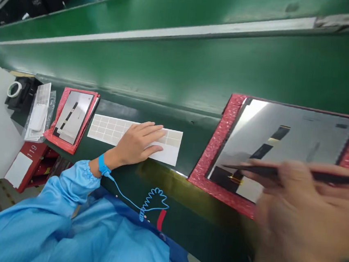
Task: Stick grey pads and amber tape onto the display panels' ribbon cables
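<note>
My left hand (138,142) lies flat, fingers stretched out, on a white sheet of small square stickers (109,129) on the green bench. A blue wrist strap with a coiled cord (152,201) is on that wrist. My right hand (302,217), blurred and close to the camera, is closed on black tweezers (333,178) whose thin tip points left over a silver panel (300,137). The panel has a black flex cable (270,142) and rests on a red foam tray (214,149).
A second silver panel on a red tray (57,136) lies at the left. Beside it are a clear bag of white parts (39,111), a tape roll (14,89) on a black holder and a red box (33,165). The green conveyor (199,63) runs behind.
</note>
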The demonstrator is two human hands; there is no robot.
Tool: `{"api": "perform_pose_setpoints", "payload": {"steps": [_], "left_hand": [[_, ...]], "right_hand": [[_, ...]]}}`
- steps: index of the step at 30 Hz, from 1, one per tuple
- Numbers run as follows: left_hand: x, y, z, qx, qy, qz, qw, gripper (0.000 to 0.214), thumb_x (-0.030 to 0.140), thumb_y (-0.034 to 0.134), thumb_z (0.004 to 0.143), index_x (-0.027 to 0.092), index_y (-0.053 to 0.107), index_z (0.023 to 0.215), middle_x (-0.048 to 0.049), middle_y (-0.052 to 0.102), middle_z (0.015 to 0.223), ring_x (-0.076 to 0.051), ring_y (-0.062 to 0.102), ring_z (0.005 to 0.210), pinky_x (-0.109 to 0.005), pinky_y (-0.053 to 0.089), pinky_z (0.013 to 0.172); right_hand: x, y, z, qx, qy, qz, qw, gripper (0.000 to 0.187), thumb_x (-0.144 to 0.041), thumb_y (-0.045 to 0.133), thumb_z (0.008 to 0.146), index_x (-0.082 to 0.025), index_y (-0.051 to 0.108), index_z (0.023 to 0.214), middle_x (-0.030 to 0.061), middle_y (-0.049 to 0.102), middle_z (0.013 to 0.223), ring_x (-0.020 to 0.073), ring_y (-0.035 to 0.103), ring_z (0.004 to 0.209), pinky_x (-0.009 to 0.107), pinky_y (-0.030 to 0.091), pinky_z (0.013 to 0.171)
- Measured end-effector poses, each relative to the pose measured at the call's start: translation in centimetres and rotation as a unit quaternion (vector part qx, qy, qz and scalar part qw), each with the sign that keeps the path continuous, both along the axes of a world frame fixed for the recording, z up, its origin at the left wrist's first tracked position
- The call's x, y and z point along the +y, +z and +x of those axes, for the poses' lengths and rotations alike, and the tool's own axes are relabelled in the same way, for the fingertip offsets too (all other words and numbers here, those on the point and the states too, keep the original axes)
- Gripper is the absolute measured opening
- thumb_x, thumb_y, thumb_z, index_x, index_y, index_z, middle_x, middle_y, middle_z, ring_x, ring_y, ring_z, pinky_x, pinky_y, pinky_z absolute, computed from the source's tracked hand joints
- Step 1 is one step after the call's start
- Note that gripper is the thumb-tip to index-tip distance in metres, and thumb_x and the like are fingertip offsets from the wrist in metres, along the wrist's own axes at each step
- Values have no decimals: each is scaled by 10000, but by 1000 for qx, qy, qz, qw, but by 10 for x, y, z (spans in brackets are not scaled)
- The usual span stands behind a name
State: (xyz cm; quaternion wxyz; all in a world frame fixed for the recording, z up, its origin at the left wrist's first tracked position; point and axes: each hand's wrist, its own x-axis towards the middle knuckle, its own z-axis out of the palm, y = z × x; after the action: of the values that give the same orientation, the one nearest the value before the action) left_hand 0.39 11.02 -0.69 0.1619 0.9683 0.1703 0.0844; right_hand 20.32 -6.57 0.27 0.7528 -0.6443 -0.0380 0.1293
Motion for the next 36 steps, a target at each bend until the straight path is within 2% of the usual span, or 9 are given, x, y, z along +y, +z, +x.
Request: {"api": "perform_pose_setpoints", "payload": {"steps": [2, 4, 7, 10, 15, 20, 29, 36], "left_hand": [[-1, -5, 12, 14, -21, 9, 1000, 482, 485, 543, 1045, 194, 618, 1423, -101, 600, 1496, -285, 489, 1426, -442, 419, 1159], [-7, -7, 23, 21, -26, 21, 999, 475, 492, 547, 1038, 212, 622, 1414, -103, 582, 1498, -317, 484, 1395, -460, 420, 1120], [-14, -7, 30, 29, -32, 26, 999, 446, 461, 564, 1031, 217, 616, 1402, -110, 552, 1505, -334, 459, 1382, -459, 408, 1086], [-15, -7, 29, 23, -34, 11, 999, 445, 453, 574, 1028, 226, 600, 1410, -104, 540, 1509, -320, 442, 1385, -444, 399, 1068], [-16, -7, 31, 19, -33, 1, 999, 460, 447, 604, 1018, 230, 589, 1423, -97, 533, 1512, -299, 443, 1384, -413, 390, 1055], [-19, -7, 32, 16, -28, 7, 999, 464, 449, 610, 1017, 234, 587, 1427, -86, 532, 1518, -297, 454, 1384, -406, 400, 1033], [-20, -10, 33, -1, -21, 15, 1000, 471, 457, 658, 986, 248, 601, 1404, -70, 542, 1501, -287, 467, 1374, -414, 422, 1045], [-20, -10, 32, 4, -25, 17, 1000, 475, 454, 638, 998, 240, 590, 1419, -88, 533, 1506, -299, 467, 1382, -423, 434, 1049]], "right_hand": [[24, 2, -13, -36, 57, 8, 998, 391, -367, 823, 630, -193, 554, 854, 68, 621, 708, 294, 676, 630, 357, 611, 495], [44, -6, -18, -53, 111, 15, 992, 396, -374, 790, 686, -183, 514, 897, 94, 638, 721, 293, 682, 641, 345, 605, 504], [57, -24, -16, -61, 131, 3, 990, 408, -380, 753, 727, -187, 465, 942, 95, 651, 727, 270, 687, 651, 317, 602, 529], [55, -32, -13, -91, 119, -14, 989, 370, -352, 740, 757, -190, 460, 937, 56, 636, 692, 262, 684, 644, 330, 606, 528], [51, -31, -14, -150, 101, -35, 983, 281, -253, 702, 776, -189, 470, 920, 36, 633, 686, 293, 682, 647, 374, 589, 483], [48, -36, -13, -185, 98, -35, 977, 249, -219, 692, 792, -193, 476, 915, 13, 623, 706, 301, 690, 683, 397, 600, 508], [46, -37, -12, -189, 121, -26, 974, 252, -210, 707, 814, -190, 492, 943, 26, 636, 733, 307, 694, 706, 430, 611, 523], [47, -38, -11, -185, 109, -30, 976, 248, -204, 695, 801, -193, 490, 939, 36, 635, 723, 318, 691, 694, 419, 602, 496]]}}
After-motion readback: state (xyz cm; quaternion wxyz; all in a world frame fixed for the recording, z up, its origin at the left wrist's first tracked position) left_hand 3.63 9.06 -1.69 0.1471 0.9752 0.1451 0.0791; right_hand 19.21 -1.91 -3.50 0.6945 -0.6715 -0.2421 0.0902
